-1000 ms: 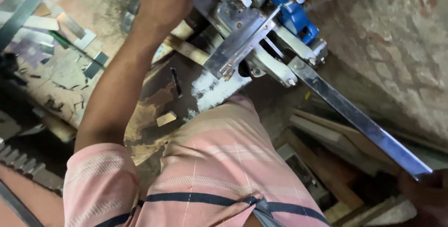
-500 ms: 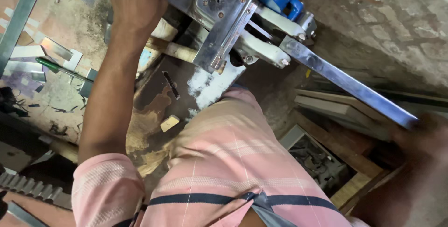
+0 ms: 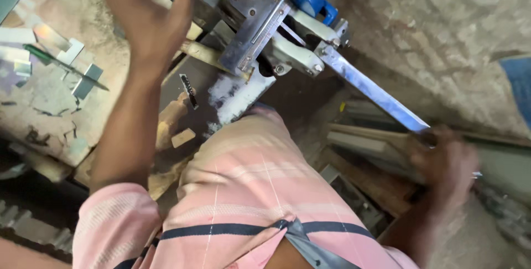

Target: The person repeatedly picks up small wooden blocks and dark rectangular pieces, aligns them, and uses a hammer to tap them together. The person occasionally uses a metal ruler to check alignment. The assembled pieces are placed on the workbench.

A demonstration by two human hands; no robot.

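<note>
Long flat shiny metal strip (image 3: 371,90) slanting from grey-and-blue metal machine (image 3: 269,19) down-right; lower end gripped by right hand (image 3: 446,161), blurred, fingers closed round strip end. Left hand (image 3: 148,12) raised near machine's left side, fingers spread, holding nothing. Pale wooden slats (image 3: 362,146) stacked below strip. Small shiny metal offcuts (image 3: 71,51) w/ green-handled tool (image 3: 42,56) on dusty surface (image 3: 38,97) at left.

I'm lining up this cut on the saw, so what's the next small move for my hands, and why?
Probably settle the left hand onto the saw. It hovers open beside the machine, gripping nothing, while the right hand holds the far end of the long metal strip that runs into it. The right hand is blurred, so its grip is unclear.
</note>
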